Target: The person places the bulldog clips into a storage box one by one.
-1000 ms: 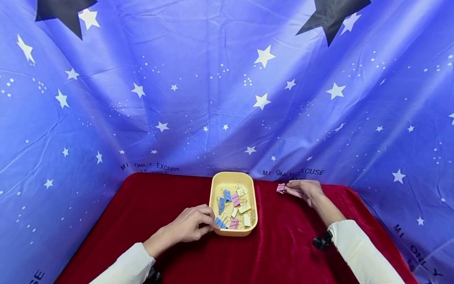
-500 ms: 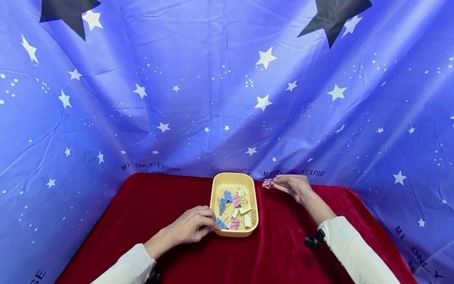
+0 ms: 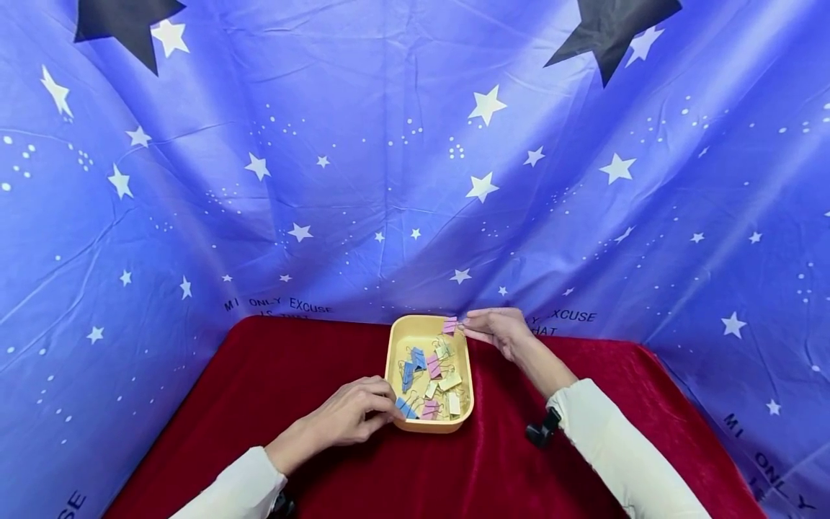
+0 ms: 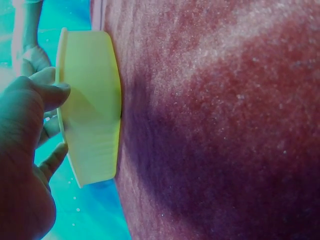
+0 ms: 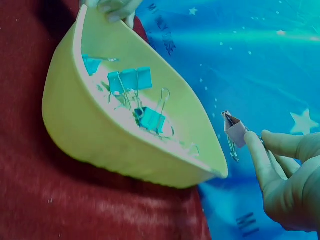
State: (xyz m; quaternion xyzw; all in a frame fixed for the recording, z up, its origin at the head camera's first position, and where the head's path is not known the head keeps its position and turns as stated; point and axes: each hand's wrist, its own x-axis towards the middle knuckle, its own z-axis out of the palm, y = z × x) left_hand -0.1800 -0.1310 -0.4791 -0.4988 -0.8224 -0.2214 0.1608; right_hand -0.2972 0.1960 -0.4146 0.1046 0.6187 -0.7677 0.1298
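A yellow plastic box (image 3: pixel 431 427) stands on the red cloth with several blue, pink and pale yellow binder clips inside. My left hand (image 3: pixel 357 409) pinches its near-left rim; in the left wrist view the thumb (image 4: pixel 56 95) lies on the outer wall. My right hand (image 3: pixel 502 330) pinches a pink binder clip (image 3: pixel 450 326) by its wire handle, over the box's far-right corner. From the right wrist, that clip (image 5: pixel 236 132) hangs at the fingertips above the rim. Blue clips (image 3: pixel 418 359) lie at the left inside the box, a pink clip (image 3: pixel 434 366) in the middle.
A red velvet cloth (image 3: pixel 292 360) covers the table. Behind and at both sides hangs a blue curtain (image 3: pixel 363 144) with white stars and printed words, close to the table's far edge.
My right hand has moved left with the pink binder clip, from over the cloth at the right to the box's far-right corner. My left hand stays at the rim.
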